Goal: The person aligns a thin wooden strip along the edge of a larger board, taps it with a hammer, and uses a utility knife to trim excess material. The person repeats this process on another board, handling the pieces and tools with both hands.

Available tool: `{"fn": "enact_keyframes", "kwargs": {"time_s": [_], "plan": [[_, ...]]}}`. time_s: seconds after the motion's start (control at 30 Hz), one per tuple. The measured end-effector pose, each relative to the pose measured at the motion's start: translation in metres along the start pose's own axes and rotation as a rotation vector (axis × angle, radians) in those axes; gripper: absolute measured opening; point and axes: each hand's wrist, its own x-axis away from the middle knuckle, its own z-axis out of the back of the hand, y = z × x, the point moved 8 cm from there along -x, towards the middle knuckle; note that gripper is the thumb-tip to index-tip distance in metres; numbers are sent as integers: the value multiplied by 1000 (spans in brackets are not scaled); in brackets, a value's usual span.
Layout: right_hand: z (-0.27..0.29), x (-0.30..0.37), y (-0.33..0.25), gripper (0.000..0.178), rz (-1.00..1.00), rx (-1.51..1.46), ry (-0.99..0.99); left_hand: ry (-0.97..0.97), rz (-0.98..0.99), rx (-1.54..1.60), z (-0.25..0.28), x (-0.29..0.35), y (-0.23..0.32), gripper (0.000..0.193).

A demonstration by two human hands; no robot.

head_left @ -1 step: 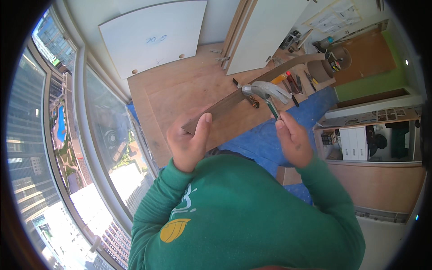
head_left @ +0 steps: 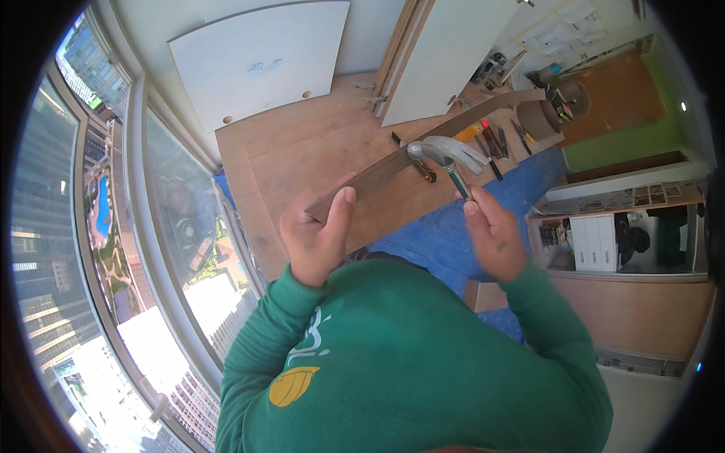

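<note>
My left hand [head_left: 317, 230] grips the near end of a long, thin brown wood-look strip [head_left: 377, 176], its thumb on top and the fingers mostly hidden beneath. From there the strip runs away to the far right over the wooden surface and bends into a wide curl. In my right hand [head_left: 495, 232] is a claw hammer [head_left: 445, 150] with a metal head and a green handle, pinched between thumb and fingers. The hammer's striking face lies over the strip's edge; whether it touches cannot be made out. A small dark tool [head_left: 428, 174] lies partly under the strip.
Several hand tools [head_left: 491, 142] lie along the worktop's [head_left: 283, 151] right side. A white panel [head_left: 260, 64] leans at the back, with a white cabinet door [head_left: 442, 64] beside it. Blue sheeting [head_left: 423, 241] covers the floor. Windows [head_left: 189, 204] line the left; a shelf unit [head_left: 615, 241] stands right.
</note>
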Motion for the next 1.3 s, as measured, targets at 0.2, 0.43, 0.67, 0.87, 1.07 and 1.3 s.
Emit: {"fn": "enact_keyframes", "kwargs": {"time_s": [0.2,0.43,0.67,0.87,1.07,1.3], "plan": [[-2,-4,12,26,-77,-62,-29,-96,-100,69,2,-6,-17,30],[0,4,-27,31,79,-133,-27,-130,-216,-37,3,-6,-13,33],[-17,2,-22,34,109,-15,-115,-165,-126,-19,2,-4,-19,36],[-28,4,-21,32,147,45,-137,-230,-210,7,1,-6,-27,43],[-28,3,-24,33,180,18,-119,-339,-137,153,0,-8,-34,53],[-28,16,-52,29,298,-39,-173,-416,-66,276,-3,-6,-34,53]]}}
